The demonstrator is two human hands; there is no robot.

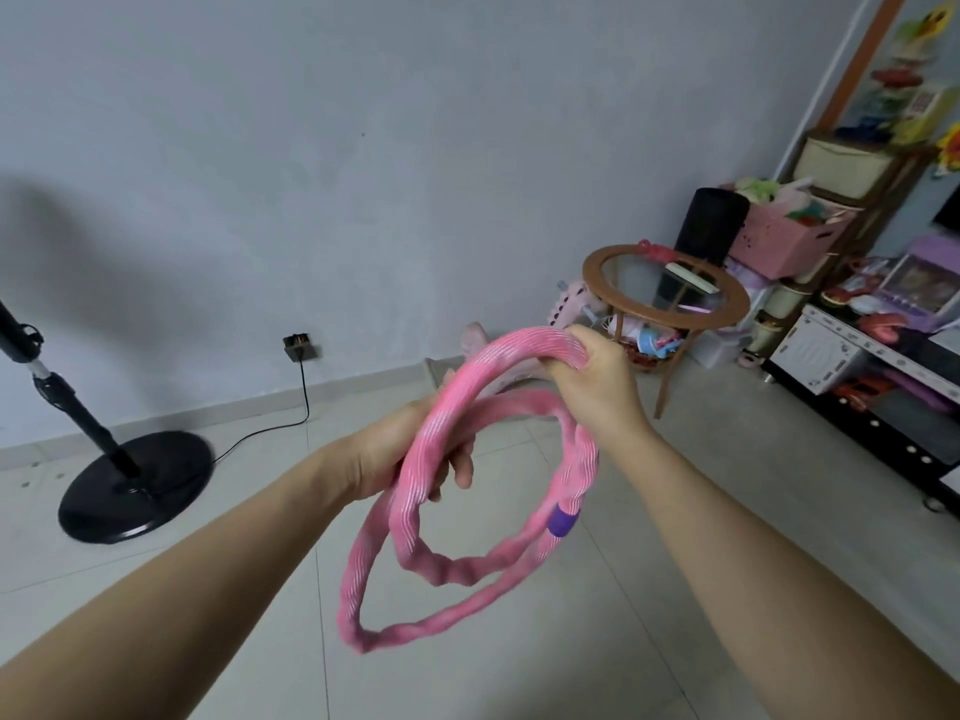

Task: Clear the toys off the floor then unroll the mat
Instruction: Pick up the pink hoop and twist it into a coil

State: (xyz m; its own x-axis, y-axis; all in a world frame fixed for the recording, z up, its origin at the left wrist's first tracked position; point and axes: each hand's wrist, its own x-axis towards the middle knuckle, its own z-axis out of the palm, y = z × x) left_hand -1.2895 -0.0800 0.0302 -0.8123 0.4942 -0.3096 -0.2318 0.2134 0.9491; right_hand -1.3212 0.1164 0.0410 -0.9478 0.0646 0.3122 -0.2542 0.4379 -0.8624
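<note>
A pink padded hoop toy (pixel 410 558) with a purple band is coiled into two loops and held up in front of me, above the tiled floor. My left hand (pixel 405 454) grips the coils on their left side, fingers curled round them. At the top right of the coils, my right hand (pixel 597 376) grips the upper loop. A black rolled mat (pixel 710 226) stands upright by the wall behind a round table.
A round wooden table with a glass top (pixel 613 262) stands right of centre, toys stacked beneath it. Shelves with pink boxes (pixel 789 236) and a low cabinet (pixel 841 356) fill the right side. A black fan stand (pixel 135 485) with its cord sits at left.
</note>
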